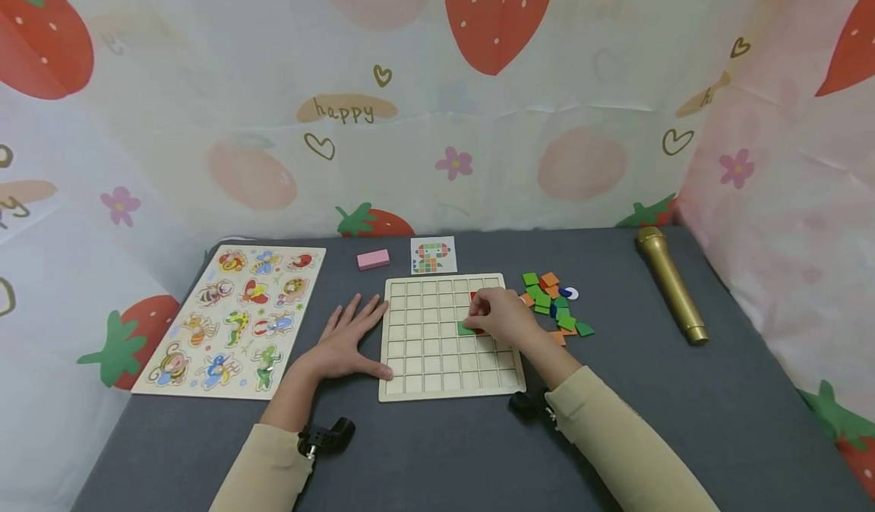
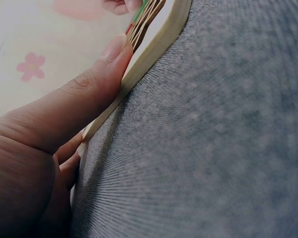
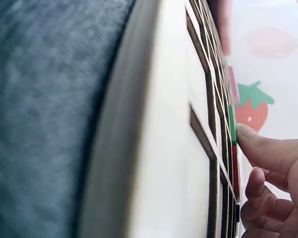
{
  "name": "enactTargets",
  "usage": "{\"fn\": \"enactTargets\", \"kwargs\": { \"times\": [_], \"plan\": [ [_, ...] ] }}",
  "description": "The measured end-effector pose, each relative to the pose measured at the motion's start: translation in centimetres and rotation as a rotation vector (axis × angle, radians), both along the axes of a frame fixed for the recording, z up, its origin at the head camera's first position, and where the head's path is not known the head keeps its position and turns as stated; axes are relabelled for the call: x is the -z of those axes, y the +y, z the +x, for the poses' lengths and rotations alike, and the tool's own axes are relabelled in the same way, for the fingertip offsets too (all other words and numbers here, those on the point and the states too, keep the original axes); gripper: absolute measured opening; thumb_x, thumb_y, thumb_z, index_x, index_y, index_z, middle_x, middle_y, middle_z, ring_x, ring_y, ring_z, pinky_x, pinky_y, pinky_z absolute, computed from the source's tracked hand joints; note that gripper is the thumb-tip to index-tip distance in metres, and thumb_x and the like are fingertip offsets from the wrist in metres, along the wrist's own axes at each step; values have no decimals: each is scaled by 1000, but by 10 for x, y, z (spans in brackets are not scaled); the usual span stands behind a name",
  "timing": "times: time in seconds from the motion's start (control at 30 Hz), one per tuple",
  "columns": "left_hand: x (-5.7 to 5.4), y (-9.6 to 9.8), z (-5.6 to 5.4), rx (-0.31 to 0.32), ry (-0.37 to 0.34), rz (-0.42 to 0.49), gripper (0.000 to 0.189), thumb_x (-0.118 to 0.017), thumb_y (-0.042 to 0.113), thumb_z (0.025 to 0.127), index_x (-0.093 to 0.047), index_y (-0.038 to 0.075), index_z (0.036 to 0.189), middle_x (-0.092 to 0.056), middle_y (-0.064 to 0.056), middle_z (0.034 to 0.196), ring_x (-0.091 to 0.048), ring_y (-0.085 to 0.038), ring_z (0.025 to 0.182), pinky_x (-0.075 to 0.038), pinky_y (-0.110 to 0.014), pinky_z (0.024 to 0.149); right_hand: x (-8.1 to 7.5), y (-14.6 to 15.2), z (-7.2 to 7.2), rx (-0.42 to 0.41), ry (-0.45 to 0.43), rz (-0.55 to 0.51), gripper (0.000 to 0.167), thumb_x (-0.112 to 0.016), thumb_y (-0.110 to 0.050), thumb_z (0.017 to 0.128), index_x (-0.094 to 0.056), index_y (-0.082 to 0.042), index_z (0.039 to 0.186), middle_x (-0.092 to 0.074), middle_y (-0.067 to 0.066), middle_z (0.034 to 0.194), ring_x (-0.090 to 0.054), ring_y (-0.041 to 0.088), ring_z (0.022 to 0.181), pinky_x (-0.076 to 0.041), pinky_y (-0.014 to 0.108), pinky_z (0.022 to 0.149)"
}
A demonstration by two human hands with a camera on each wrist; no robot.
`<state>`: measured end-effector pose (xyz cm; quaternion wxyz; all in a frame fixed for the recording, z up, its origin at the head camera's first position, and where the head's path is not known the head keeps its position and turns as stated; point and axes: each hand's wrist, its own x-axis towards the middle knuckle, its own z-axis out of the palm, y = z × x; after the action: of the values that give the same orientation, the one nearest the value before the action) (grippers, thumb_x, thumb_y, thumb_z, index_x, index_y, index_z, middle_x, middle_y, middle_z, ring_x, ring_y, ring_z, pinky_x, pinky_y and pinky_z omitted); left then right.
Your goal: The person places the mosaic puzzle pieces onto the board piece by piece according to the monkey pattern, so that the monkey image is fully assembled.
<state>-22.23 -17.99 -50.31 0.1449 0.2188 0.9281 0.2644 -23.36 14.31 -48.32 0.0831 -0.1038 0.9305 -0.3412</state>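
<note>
A wooden grid board [image 1: 437, 396] lies flat in front of me. My left hand [image 1: 345, 345] is spread at its left side, thumb resting on the rim, as the left wrist view also shows. Over the board's right half, my right hand [image 1: 504, 318] has its thumb on a green square tile [image 3: 232, 126] that lies in the grid; its other fingers are curled, and the index fingertip is hard to make out. Beside the green one sits a red tile [image 3: 236, 171]. Another red piece [image 1: 473, 296] shows partly behind the hand.
Loose green, orange and blue pieces [image 1: 543, 299] lie right of the board. A pattern card [image 1: 434, 267] and a pink block [image 1: 373, 260] are behind it. A sheet of cartoon insect pictures [image 1: 232, 322] lies left, a gold microphone [image 1: 670, 284] far right.
</note>
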Motion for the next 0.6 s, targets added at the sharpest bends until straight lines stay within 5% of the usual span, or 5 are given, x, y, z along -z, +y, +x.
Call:
{"fn": "enactTargets", "kwargs": {
  "times": [0.6],
  "plan": [
    [1, 0, -1, 3, 10, 7, 126, -86, 64, 67, -18, 21, 164, -9, -8, 171, 7, -37, 157, 7, -60, 123, -7, 37, 2, 77, 18, -120, 18, -75, -23, 93, -71, -11, 105, -64, 4, 89, -57, 21, 79, -48, 31, 60]
  ]
}}
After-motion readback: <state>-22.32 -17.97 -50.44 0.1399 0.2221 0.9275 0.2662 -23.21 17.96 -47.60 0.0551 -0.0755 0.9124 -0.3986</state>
